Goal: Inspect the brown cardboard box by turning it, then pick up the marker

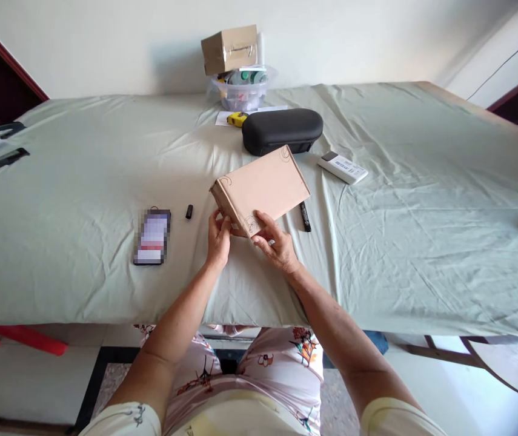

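The fingers of your left hand (219, 242) and right hand (280, 247) grasped the flat, oblong cardboard box (265, 186) around its nearest corner, tilted over wrinkled cloth (81, 181), before a rounded black case (282, 130).

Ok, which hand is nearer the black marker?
Right. The right hand is left of the black marker, at the near corner of the held box; the left hand is farther left.

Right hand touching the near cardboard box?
Touching: head view shows the right hand with its index finger lying on the near cardboard box.
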{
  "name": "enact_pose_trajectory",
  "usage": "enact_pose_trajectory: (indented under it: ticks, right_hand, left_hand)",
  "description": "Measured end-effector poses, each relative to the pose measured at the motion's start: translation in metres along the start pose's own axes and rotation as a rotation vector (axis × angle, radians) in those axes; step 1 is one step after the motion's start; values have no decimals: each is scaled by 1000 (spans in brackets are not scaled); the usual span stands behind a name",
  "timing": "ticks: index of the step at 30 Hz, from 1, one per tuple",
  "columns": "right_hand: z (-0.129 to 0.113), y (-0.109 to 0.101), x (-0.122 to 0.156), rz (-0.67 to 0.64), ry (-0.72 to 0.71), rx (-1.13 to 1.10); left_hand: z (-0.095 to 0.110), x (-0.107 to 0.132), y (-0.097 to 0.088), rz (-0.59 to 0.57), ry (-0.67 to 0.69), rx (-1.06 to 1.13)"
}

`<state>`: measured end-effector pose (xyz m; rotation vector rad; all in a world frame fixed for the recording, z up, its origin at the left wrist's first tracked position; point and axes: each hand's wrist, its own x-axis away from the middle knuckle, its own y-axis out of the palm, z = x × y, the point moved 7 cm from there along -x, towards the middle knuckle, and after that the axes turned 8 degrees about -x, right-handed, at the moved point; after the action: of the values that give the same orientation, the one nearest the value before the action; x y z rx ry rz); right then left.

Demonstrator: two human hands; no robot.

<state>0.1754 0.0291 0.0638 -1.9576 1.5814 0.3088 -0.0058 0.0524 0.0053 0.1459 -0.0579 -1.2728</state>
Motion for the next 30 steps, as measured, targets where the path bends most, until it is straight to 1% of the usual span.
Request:
enact_pose_trajectory:
  ticks: [2,5,7,12,19,23,26,30]
  right_hand:
    - [-3,1,0,9,12,-6]
    - [-2,1,2,35,62,15]
    - [1,1,3,54,94,36]
    - [5,3,3,62,111,44]
    - [8,-2,2,96,55,52]
    - [19,-19,2,209,82,76]
    - [30,-39,1,323,124,81]
    - [40,-68,2,507,166,50]
  left_hand:
    - [7,3,4,-69,63,-63]
    - [21,10,15,-211,215,-178]
    - [24,14,21,-261,261,-231]
    - [22,13,25,-265,225,-201]
    - [29,13,20,-247,113,-17]
    - [31,11,16,-235,76,59]
    - [32,6,12,-220,92,80]
    - [32,0,7,-219,104,99]
